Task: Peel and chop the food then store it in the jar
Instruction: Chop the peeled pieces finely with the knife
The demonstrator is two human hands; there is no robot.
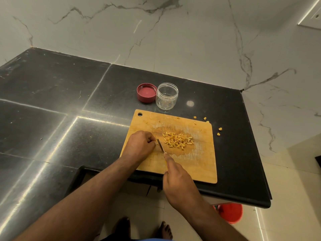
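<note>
Chopped food [178, 140] lies in a small yellow heap in the middle of the cutting board [199, 164], so I judge the chopping step is near its end. My right hand [178, 181] grips the knife [160, 145], forefinger along its back. My left hand [140, 145] is curled just beside the blade; whether its fingers pinch a last piece, I cannot tell. Next I must carry the pieces to the open jar [167, 97], which stands beyond the board, beside its red lid [146, 92]. Some bits [219, 131] already lie on the worktop [69, 101] near its right edge. The board's near edge overhangs the worktop, so I should sweep gently. Free room is at the left.
</note>
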